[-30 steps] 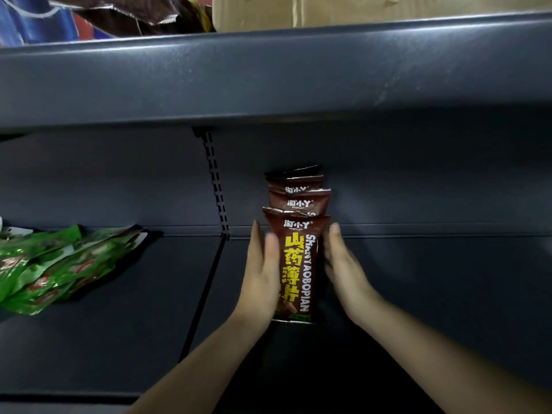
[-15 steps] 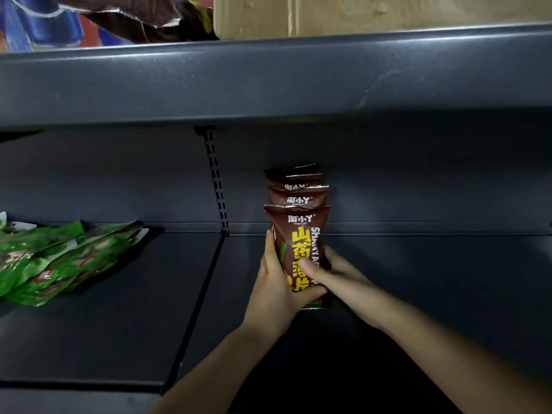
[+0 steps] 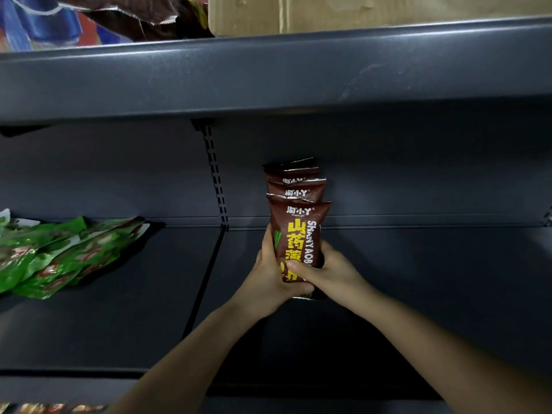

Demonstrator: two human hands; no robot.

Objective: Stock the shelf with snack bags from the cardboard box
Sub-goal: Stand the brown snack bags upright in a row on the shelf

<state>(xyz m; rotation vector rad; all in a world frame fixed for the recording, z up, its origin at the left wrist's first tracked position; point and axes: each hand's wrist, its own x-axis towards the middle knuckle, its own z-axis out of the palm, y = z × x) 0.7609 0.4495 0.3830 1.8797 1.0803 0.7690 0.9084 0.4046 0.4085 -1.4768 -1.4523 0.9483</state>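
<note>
A row of brown snack bags with yellow lettering stands upright on the dark grey shelf, one behind another. My left hand wraps the left side and bottom of the front bag. My right hand grips its right side, thumb laid across the front lettering. Both hands hide the bag's lower part. The cardboard box sits on the upper shelf, at the top of the view; its inside is hidden.
A heap of green snack bags lies on the left bay of the same shelf. A slotted upright divides the bays. Dark and blue packets lie on the upper shelf beside the box.
One second ago both hands lay flat against the sides of the front bag. They have since closed around it, the right thumb crossing its front, and the view has drifted slightly.
</note>
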